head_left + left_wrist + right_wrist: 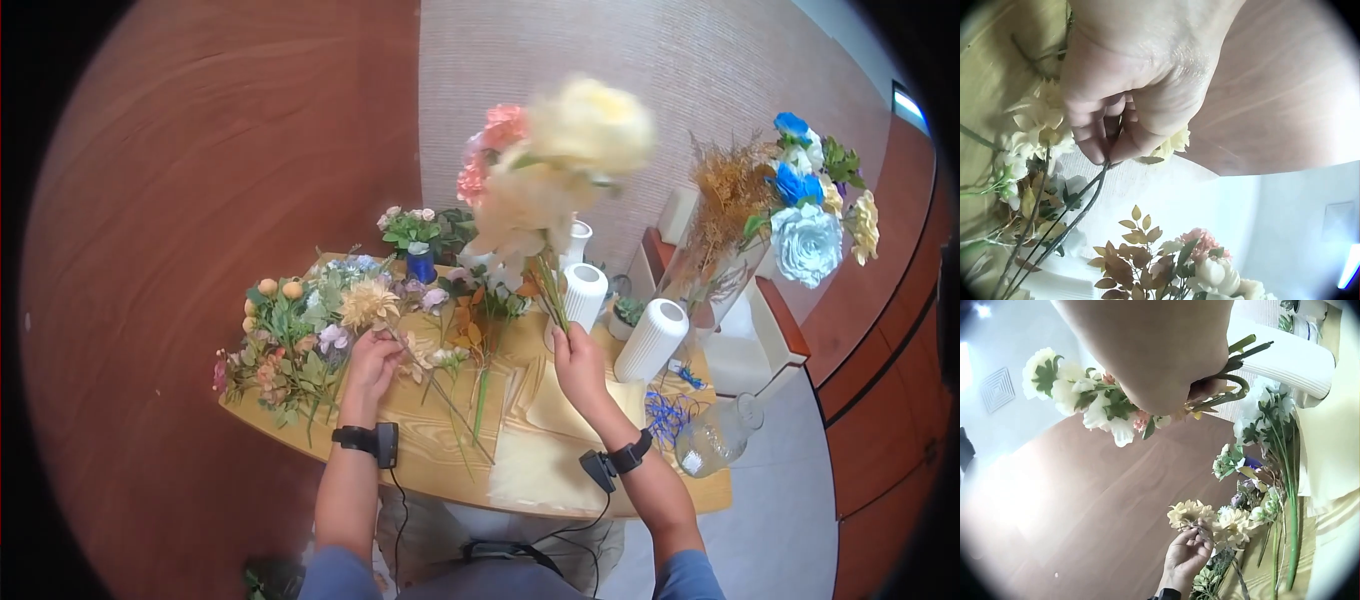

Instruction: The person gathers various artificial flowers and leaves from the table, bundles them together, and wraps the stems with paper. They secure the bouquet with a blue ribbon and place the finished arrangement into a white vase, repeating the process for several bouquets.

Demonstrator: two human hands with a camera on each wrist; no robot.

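In the head view my right hand grips the stems of a raised bunch of artificial flowers. Large cream blooms, blurred there, top the bunch beside pink blooms. The cut stem ends poke out past that hand in the right wrist view. Lower and to the left, my left hand pinches the thin dark stem of a beige, many-petalled flower. This flower's head stands just above the fingers, over the pile on the table. Another pale yellow flower is close beside it.
Mixed flowers lie heaped on the wooden table's left side. Ribbed white vases, a glass jug and blue string are at the right. A tall clear vase holds blue flowers. Pale sheets lie in front.
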